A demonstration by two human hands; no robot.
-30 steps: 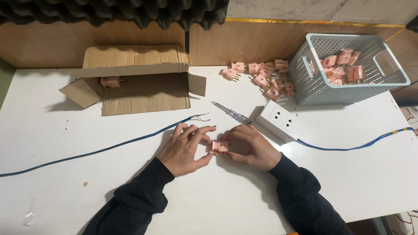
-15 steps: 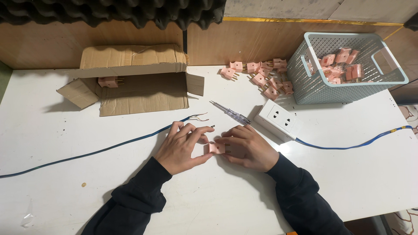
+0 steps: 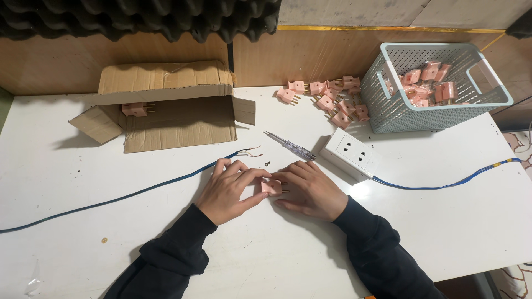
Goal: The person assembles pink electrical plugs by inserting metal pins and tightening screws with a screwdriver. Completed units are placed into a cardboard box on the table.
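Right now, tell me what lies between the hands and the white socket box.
In the head view, a screwdriver lies on the table between the right hand and the white socket box; otherwise bare white tabletop.

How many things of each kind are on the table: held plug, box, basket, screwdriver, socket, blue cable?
held plug: 1
box: 1
basket: 1
screwdriver: 1
socket: 1
blue cables: 2
Total: 7
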